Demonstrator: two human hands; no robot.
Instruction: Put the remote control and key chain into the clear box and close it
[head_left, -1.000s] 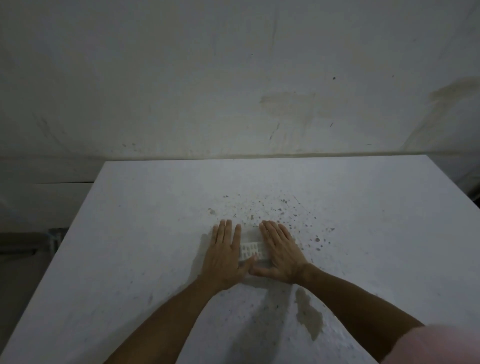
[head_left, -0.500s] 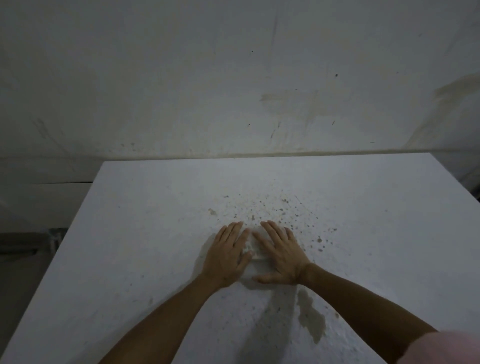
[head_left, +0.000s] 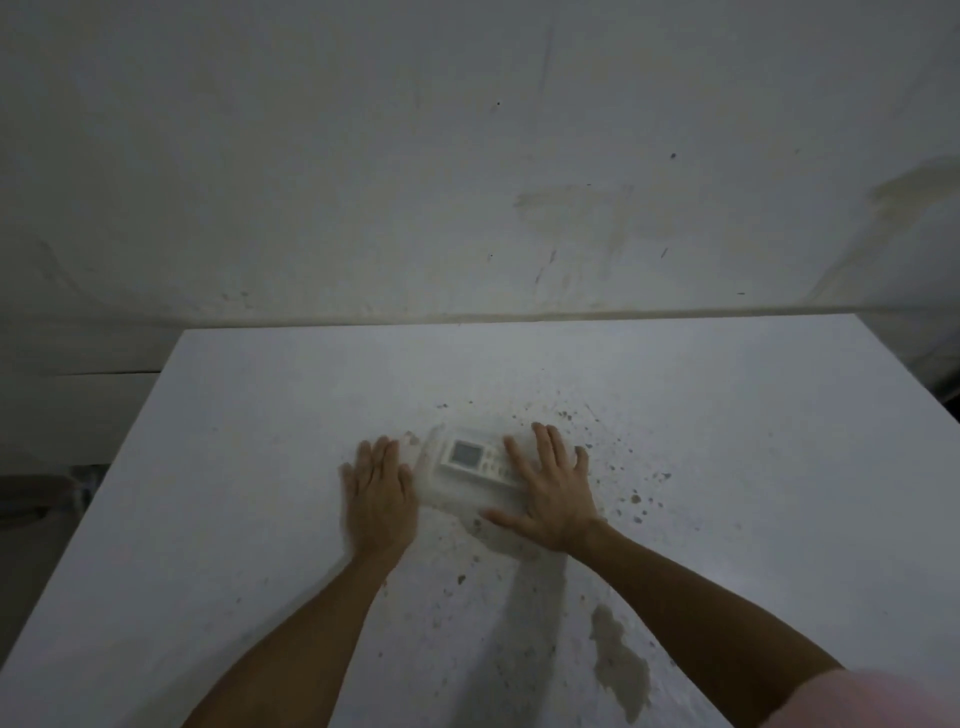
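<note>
The clear box (head_left: 457, 493) lies on the white table between my hands. Inside it, the white remote control (head_left: 475, 460) shows through the lid with its grey screen up. I cannot make out the key chain. My left hand (head_left: 382, 491) lies flat and blurred just left of the box, fingers extended, holding nothing. My right hand (head_left: 553, 493) rests flat on the box's right end with its fingers spread and the thumb along the box's near edge.
The white table (head_left: 260, 519) is speckled with brown spots right of the box and has a brown stain (head_left: 618, 665) near my right forearm. A stained wall rises behind the table's far edge. The table's left edge drops to a dark floor.
Both hands pressed on top of the box earlier. They have now slid apart, the left off to the left and the right to the box's right end, uncovering the remote.
</note>
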